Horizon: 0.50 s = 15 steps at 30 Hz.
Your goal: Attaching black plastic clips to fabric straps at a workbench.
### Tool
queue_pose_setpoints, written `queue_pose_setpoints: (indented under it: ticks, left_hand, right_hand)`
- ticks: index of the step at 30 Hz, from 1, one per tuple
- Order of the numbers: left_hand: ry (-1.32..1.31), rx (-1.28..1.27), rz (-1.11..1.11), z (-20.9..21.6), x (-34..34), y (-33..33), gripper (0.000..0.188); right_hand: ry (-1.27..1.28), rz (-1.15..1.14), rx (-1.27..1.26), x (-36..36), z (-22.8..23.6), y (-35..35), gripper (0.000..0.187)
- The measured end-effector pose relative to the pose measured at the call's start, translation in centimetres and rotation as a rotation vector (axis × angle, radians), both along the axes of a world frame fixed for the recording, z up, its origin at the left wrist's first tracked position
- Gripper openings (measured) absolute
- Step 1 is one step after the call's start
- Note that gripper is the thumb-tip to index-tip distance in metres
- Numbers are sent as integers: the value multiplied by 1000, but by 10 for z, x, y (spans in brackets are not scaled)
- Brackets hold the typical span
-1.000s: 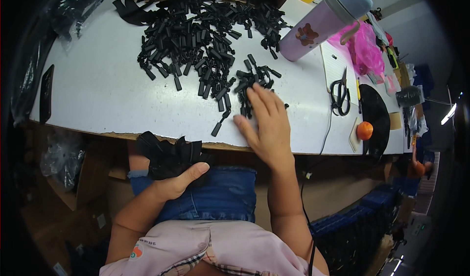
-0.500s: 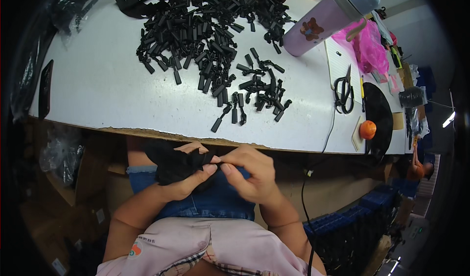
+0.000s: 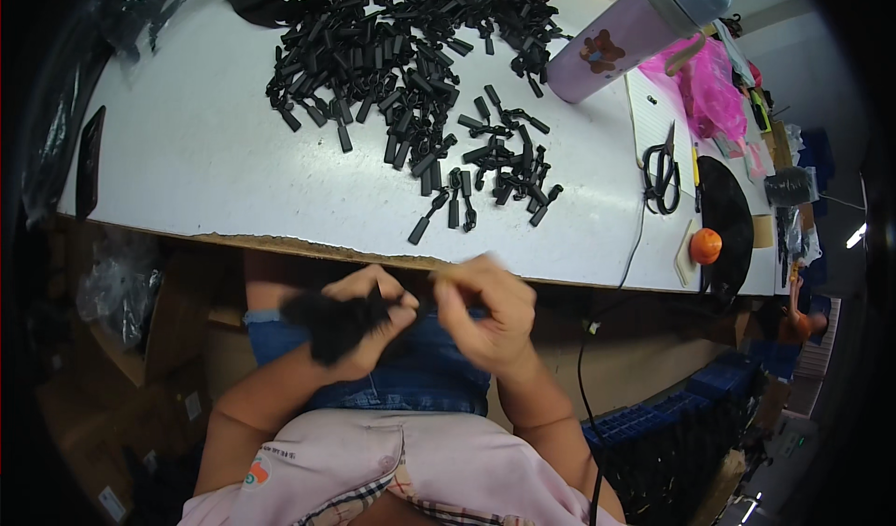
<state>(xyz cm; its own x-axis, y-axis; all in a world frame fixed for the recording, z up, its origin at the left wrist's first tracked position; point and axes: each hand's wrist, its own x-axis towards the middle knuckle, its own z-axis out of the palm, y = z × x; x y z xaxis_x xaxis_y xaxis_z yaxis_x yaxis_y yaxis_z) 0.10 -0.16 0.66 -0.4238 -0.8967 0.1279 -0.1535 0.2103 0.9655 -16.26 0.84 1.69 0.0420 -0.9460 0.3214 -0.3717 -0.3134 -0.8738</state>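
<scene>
While my left hand grips a floppy black fabric bundle below the white desk's edge, my blurred right hand curls beside it, contents and finished share unclear, with many small black zipper pulls seemingly left untaken on top.

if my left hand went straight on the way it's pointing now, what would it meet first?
Probably your right hand, which is just beyond the left hand and the black material it grips, toward the right. Blur and the single view leave depth unclear, so it could pass by.
</scene>
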Motion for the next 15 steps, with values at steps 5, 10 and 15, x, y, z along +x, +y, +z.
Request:
queue_pose_setpoints:
  ticks: [5, 10, 15]
  left_hand:
    - [303, 460, 111, -1, -2, 0, 15]
    - [290, 454, 106, -1, -3, 0, 14]
    - [222, 353, 62, -9, -5, 1, 16]
  right_hand:
    - [671, -159, -278, -15, -6, -27, 25]
    - [340, -155, -122, -10, -4, -19, 17]
    - [-192, 94, 104, -3, 2, -2, 15]
